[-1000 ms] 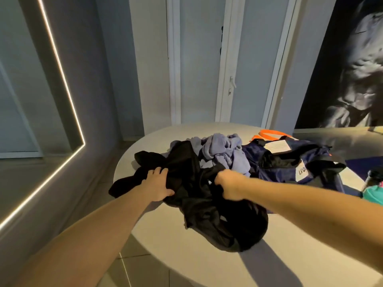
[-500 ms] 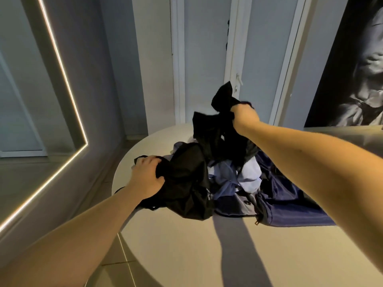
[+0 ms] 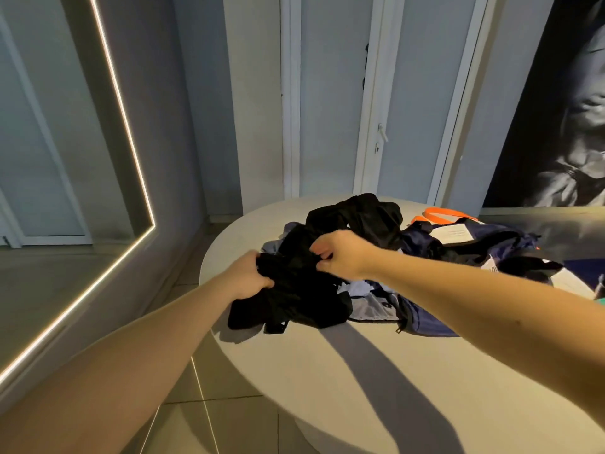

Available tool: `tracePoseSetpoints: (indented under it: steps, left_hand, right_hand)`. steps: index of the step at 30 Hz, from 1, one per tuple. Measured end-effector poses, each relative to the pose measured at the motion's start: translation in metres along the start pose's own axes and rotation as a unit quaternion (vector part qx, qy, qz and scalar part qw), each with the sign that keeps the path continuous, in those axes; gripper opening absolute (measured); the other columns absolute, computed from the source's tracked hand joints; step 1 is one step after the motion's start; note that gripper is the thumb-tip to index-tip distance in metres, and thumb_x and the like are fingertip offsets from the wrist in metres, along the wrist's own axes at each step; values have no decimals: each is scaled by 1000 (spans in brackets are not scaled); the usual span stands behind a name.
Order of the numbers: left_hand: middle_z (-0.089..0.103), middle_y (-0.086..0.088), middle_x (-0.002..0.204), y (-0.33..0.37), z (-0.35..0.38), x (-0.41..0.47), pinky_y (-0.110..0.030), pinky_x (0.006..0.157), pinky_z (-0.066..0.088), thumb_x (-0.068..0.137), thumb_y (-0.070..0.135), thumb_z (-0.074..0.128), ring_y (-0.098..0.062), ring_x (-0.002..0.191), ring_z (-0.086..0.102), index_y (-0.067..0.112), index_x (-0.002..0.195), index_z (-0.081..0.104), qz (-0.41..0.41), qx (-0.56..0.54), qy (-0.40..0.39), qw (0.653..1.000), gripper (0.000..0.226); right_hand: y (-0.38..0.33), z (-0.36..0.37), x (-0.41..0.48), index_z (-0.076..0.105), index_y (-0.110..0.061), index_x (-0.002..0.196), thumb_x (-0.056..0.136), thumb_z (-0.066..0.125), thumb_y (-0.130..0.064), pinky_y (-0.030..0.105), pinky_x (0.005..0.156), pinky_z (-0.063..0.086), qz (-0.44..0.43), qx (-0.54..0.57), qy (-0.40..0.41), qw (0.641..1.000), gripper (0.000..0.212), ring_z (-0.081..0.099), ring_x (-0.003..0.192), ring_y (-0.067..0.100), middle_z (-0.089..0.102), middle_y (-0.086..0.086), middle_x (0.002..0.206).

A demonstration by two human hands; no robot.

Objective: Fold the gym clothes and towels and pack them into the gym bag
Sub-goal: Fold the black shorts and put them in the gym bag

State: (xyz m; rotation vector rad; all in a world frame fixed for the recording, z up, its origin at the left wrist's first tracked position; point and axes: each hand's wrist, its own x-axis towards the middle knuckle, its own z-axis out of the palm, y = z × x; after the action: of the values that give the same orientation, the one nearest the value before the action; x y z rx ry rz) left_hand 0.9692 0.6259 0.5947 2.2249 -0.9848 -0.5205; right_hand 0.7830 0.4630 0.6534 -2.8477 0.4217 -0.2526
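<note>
A crumpled black garment [image 3: 294, 299] lies at the left edge of the round table [image 3: 327, 388]. My left hand [image 3: 248, 275] grips its left side, and my right hand [image 3: 343, 253] grips a fold of it near the top. A second black garment [image 3: 360, 214] is heaped behind them. Light blue cloth [image 3: 360, 288] shows beneath the pile. The navy gym bag [image 3: 484, 244] with orange handles [image 3: 438, 213] lies open at the right.
The table edge runs close to my left hand, with tiled floor [image 3: 196, 414] below it. A door [image 3: 379, 132] stands behind the table, and a teal object [image 3: 600, 301] shows at the right frame edge.
My right hand, which had lifted a black garment high, has dropped it behind the pile and come down onto the black garment that my left hand holds.
</note>
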Motion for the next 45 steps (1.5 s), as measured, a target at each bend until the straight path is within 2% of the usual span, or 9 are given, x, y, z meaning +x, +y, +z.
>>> tracePoseSetpoints:
  steps: [5,11,15,20,26,32,38,41,45]
  left_hand:
    - [57,-5,133,79,-31,-38,-35,101,46,82,21,80,-24,117,58,17,150,35,44,-115,84,989,82]
    - [60,-8,130,147,-69,-84,-40,101,51,86,3,55,-25,118,59,15,144,45,143,-136,77,977,60]
    - [60,-2,134,167,-87,-106,-25,111,41,82,-19,54,-14,127,54,15,145,46,254,-81,96,959,72]
    - [64,2,131,205,-110,-129,-21,103,44,87,-11,59,-11,120,58,18,138,58,336,11,204,920,59]
    - [68,-5,116,246,-136,-140,-32,76,47,97,12,50,-20,100,62,16,117,65,324,96,358,871,26]
    - [61,-10,106,248,-159,-145,-33,66,44,98,24,52,-21,85,57,7,123,51,233,157,329,901,30]
    - [55,-2,101,242,-171,-157,-27,60,42,83,25,78,-18,87,55,16,118,48,230,229,214,921,47]
    - [55,-4,83,247,-166,-153,-30,56,42,88,18,63,-17,72,53,13,92,55,219,193,254,922,10]
    - [45,-2,68,258,-164,-152,-26,46,28,87,14,56,-15,57,42,12,69,44,176,149,260,938,22]
  right_hand:
    - [-60,10,-34,44,-19,144,72,87,-41,32,106,48,26,217,-6,976,86,59,120,13,59,-4,132]
    - [-79,-49,-43,60,-7,109,93,56,2,49,78,62,97,372,180,905,18,72,73,29,70,15,88]
    - [-93,-105,-54,62,-5,112,94,56,0,39,77,62,115,503,144,845,19,68,80,27,68,20,100]
    - [-115,-130,-73,47,-17,133,78,83,-38,28,80,57,84,322,222,917,69,62,102,14,56,-4,120]
    - [-108,-130,-89,50,-16,118,80,75,-13,31,77,56,98,211,267,935,45,63,96,21,60,1,107]
    - [-85,-149,-101,68,-4,99,83,56,2,37,74,58,183,162,275,930,21,65,86,29,67,12,91]
    - [-69,-166,-101,62,-3,120,87,55,3,38,95,54,216,196,323,900,34,62,113,34,64,15,119]
    - [-94,-152,-108,54,-10,108,83,61,-8,31,75,49,128,207,379,893,26,59,94,26,59,9,104]
    - [-126,-116,-114,50,-14,98,81,73,-39,29,59,41,68,197,305,929,39,54,76,17,58,2,88]
